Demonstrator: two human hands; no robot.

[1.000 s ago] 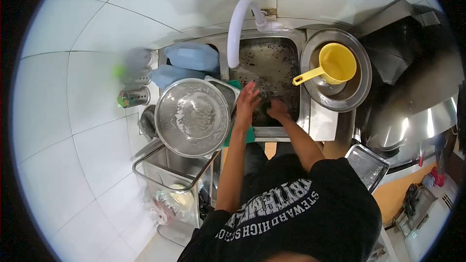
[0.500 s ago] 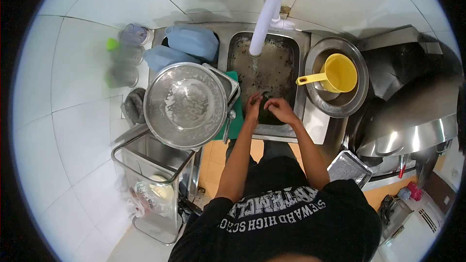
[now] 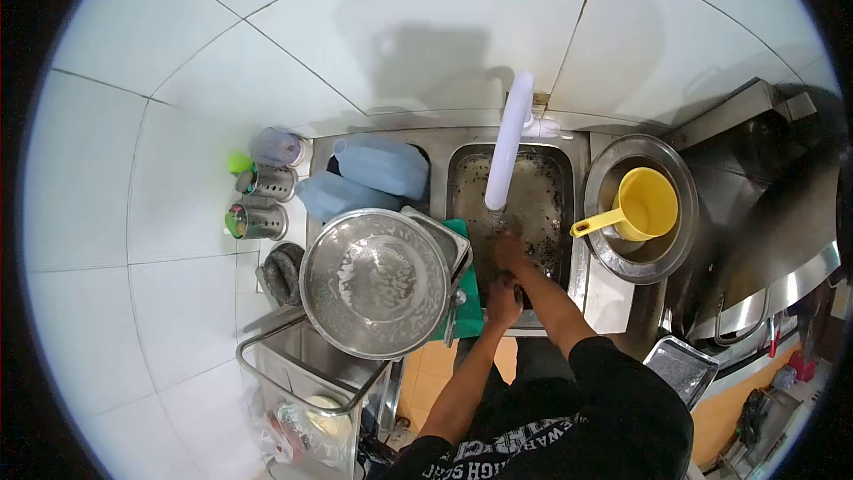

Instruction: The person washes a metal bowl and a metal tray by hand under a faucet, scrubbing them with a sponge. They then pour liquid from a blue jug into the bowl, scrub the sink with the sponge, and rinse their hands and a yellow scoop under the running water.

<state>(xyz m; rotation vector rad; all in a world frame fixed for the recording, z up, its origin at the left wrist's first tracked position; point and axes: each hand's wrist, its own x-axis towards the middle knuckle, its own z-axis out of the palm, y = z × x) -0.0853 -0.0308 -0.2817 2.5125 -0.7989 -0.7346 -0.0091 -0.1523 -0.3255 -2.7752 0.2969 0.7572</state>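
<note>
Over the front of the steel sink (image 3: 570,204), my left hand (image 3: 504,300) is curled, and what its fingers close on is hidden. My right hand (image 3: 509,252) reaches farther into the sink, just below the mouth of the white faucet (image 3: 510,138). Its fingers are blurred and point down toward the basin, so their grip does not show. Dark specks are scattered through the murky sink bottom around both hands.
Left of the sink, a large metal bowl (image 3: 375,284) rests by a green board (image 3: 464,302), with blue jugs (image 3: 382,164) behind. On the right, a yellow dipper (image 3: 647,204) lies in a steel basin (image 3: 684,240). A dish rack (image 3: 298,413) stands at lower left.
My right hand has moved from beside the left hand to under the faucet. The dark green thing seen between the hands is now hidden. The view has tilted up toward the wall.
</note>
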